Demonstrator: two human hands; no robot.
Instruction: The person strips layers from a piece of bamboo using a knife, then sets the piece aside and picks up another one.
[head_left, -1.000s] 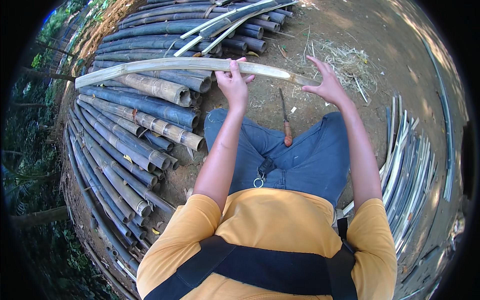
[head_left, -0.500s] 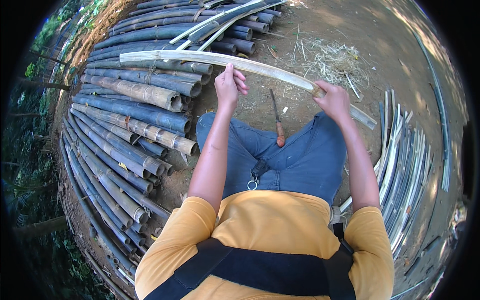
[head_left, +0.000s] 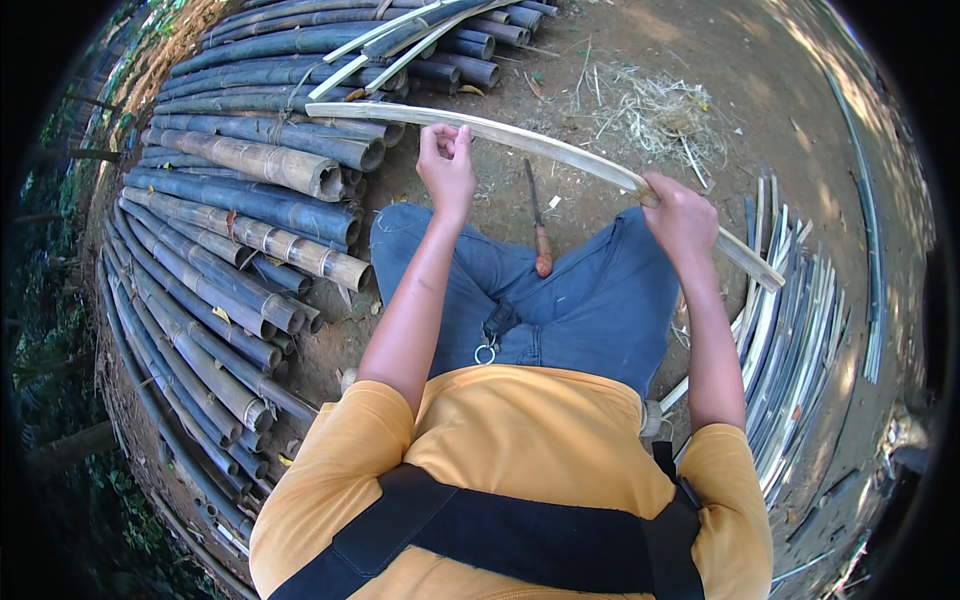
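Observation:
A long, pale split bamboo strip (head_left: 545, 147) runs crosswise above my lap, its left end over the bamboo pile. My right hand (head_left: 680, 220) is closed around it at a node near its right end, which sticks out past my fist. Just under the strip's left half is my left hand (head_left: 446, 170), fingers loosely bent and thumb apart, not wrapped around it. Whether its fingertips touch the strip is unclear. Between my crossed legs lies a knife (head_left: 541, 240) with a narrow dark blade and brown handle.
Dark bamboo poles (head_left: 270, 215) are stacked at my left. Pale split pieces (head_left: 400, 45) rest on the stack's far end. Thin shavings (head_left: 665, 115) lie in a heap ahead on the dirt. At my right is a bundle of split strips (head_left: 790, 340).
The strip has shifted rightward with my right hand, so its left end reaches less far over the pile. My left hand's fingers have curled and dropped slightly from the strip.

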